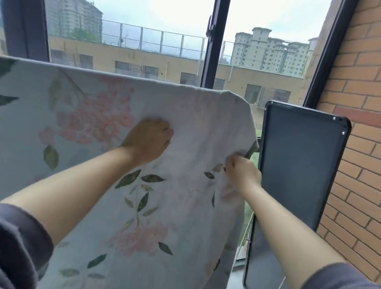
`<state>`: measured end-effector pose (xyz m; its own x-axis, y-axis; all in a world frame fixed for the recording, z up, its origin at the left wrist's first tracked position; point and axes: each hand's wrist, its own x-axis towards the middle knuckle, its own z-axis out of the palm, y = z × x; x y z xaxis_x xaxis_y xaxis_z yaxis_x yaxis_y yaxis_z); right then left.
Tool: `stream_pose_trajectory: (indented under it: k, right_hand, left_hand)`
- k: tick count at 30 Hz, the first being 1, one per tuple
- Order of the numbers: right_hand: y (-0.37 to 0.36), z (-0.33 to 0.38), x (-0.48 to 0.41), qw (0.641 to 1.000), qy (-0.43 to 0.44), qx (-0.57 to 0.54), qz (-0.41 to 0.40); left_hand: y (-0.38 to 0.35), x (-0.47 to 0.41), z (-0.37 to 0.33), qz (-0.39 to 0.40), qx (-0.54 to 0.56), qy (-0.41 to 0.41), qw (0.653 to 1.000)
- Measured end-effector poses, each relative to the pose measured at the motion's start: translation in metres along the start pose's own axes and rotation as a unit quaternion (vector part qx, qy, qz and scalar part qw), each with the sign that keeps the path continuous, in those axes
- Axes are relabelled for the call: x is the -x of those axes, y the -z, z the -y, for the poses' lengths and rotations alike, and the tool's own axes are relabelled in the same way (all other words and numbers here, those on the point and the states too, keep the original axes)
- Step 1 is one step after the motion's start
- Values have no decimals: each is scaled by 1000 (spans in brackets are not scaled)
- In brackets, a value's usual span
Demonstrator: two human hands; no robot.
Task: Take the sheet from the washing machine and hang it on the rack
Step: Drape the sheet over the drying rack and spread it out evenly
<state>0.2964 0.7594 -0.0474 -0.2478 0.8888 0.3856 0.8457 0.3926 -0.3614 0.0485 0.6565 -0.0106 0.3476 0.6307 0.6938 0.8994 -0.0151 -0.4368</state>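
Under both hands hangs the pale fabric sheet with pink blossoms and green leaves (108,100), draped over the rack, whose bar is hidden in the fold above the knuckles. Left hand (148,139) has its fingers curled into the cloth; right hand (241,172) pinches the side hem. Looks soft, floppy, probably damp-heavy, so I'd tug at the hems, not mid-panel.

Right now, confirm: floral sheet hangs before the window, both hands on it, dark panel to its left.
Wrong side: in the head view the dark panel stands right of the sheet; left hand and right hand are on it.
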Motion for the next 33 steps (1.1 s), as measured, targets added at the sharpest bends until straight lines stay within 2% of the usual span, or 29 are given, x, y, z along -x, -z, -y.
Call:
stream_pose_trajectory:
  k: [3,6,8,10,12,14,16,19,22,25,30,32,33]
  right_hand:
    - [0,-21,-30,987,-99,-81,-99]
    - [-7,-33,-47,955,-154,-205,-150]
    - [-15,-43,-59,926,-184,-291,-155]
    - [-26,-60,-70,916,-211,-327,-91]
    - [-37,-77,-73,916,-207,-343,26]
    - [-43,-86,-66,908,-177,-346,157]
    - [-53,-93,-62,917,-128,-304,225]
    - [-71,-100,-71,963,-77,-213,149]
    - [-63,-114,-87,975,-43,-199,83]
    - [-33,-135,-101,976,-57,-211,-20]
    - [20,-138,-117,964,-33,-195,-179]
    - [36,-144,-113,949,-6,-234,-213]
    - [42,-148,-105,942,12,-272,-198]
  left_hand:
    - [14,-28,10,-112,-12,6,994]
    - [17,-66,7,-107,-4,34,994]
    - [21,-92,-3,-82,-16,56,995]
    - [20,-120,-15,-43,7,93,995]
    - [15,-140,-27,-19,38,125,991]
    - [6,-151,-33,-19,41,154,987]
    - [-4,-153,-33,-41,38,180,982]
    - [-14,-150,-29,-79,39,185,979]
    - [-16,-147,-23,-115,34,186,975]
    - [-18,-150,-25,-125,35,195,972]
    - [-15,-161,-43,-116,43,231,965]
    - [-11,-163,-49,-111,42,247,962]
    - [-8,-164,-49,-110,41,254,960]
